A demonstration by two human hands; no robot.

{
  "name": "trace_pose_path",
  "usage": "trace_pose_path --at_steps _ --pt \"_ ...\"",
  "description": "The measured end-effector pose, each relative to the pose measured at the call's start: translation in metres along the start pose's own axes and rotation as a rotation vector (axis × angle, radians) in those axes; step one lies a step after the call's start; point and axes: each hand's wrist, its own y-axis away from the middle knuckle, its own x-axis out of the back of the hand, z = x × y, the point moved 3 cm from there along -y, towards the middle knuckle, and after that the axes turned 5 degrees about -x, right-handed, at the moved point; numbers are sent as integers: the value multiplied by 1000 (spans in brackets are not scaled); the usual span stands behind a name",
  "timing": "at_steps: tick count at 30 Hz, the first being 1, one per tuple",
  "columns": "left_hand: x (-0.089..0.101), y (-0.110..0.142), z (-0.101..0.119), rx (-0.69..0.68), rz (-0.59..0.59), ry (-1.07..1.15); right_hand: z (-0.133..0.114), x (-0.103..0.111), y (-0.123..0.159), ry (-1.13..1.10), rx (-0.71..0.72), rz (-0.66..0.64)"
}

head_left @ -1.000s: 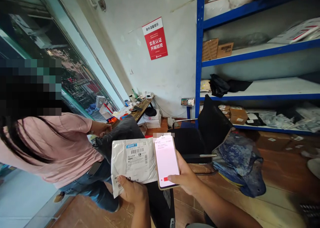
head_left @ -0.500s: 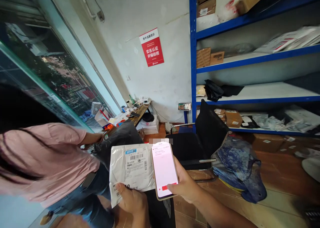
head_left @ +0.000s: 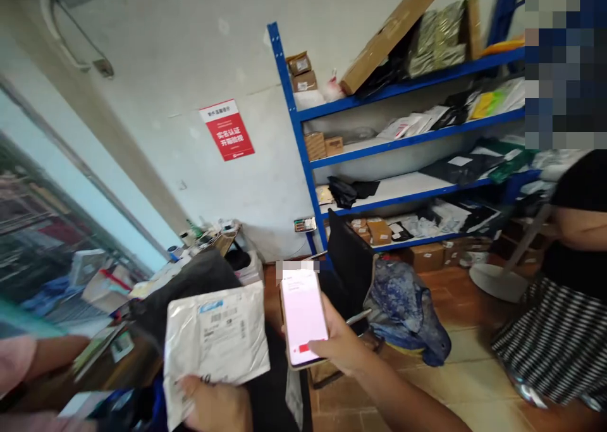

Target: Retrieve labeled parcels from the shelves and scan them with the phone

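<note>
A white plastic mailing parcel (head_left: 227, 340) with a printed label faces me. My left hand (head_left: 215, 403) grips its lower edge, thumb on the front. To its right, my right hand (head_left: 339, 343) is closed around a smartphone (head_left: 303, 318). The phone's screen is lit, mostly white, with a red button at the bottom where my thumb lies. Parcel and phone are held apart from each other. Black plastic packaging (head_left: 184, 286) shows behind the parcel.
Blue shelving (head_left: 360, 160) with parcels and boxes lines the wall. A black chair (head_left: 348, 261) stands ahead, a blue patterned cloth (head_left: 408, 312) beside it. At right stands a person in a striped skirt (head_left: 550, 337); at left a person's forearm (head_left: 59, 353) shows. A cluttered table (head_left: 220, 239) sits by the window.
My view has swung to the right, bringing the person at right into sight. The person at left has mostly left the picture. Parcel and phone, now farther apart, stay in my hands.
</note>
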Motion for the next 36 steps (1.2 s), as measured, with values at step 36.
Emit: trace_pose_path --at_steps 36 --pt "-100 -109 -48 -134 301 130 101 -10 -214 -153 -360 -294"
